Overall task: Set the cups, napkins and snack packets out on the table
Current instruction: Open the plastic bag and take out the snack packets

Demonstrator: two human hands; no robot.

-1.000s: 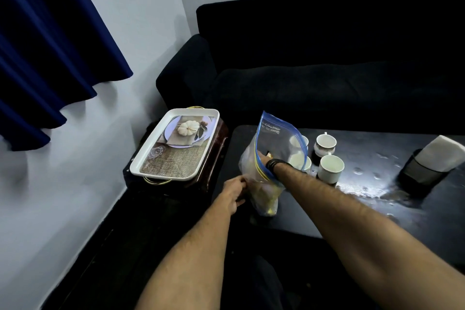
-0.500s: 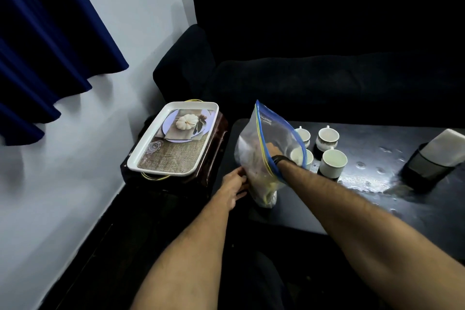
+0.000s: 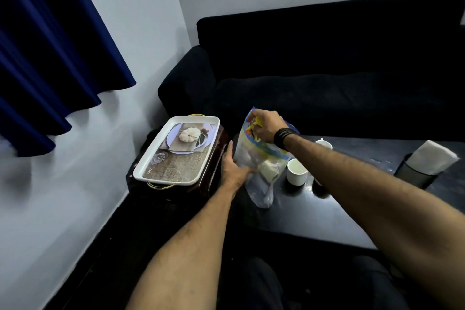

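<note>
Your right hand (image 3: 268,126) sits at the mouth of the clear plastic zip bag with a blue seal strip (image 3: 254,158), just above centre of the frame; its fingers (image 3: 256,131) are closed around a bright yellow snack packet (image 3: 257,125), which pokes out of the bag's top edge between them. Your left hand (image 3: 232,167) presses flat against the bag's left side — fingers spread wide, steadying the plastic, not pinching anything. The bag stands upright on the near-left corner of the glossy black desk (image 3: 327,211) and holds pale, whitish contents low down; what they are you cannot tell through the plastic.

Two white cups show on the desk: one (image 3: 297,172) just right of the bag, a second (image 3: 324,144) behind your right forearm, partly hidden. At the right edge, a white roll of napkins (image 3: 435,156) leans in a dark cylindrical holder (image 3: 415,175). Left of centre, a white rectangular tray with a printed pumpkin picture (image 3: 176,150) rests on a dark wooden side stand (image 3: 214,158).
</note>
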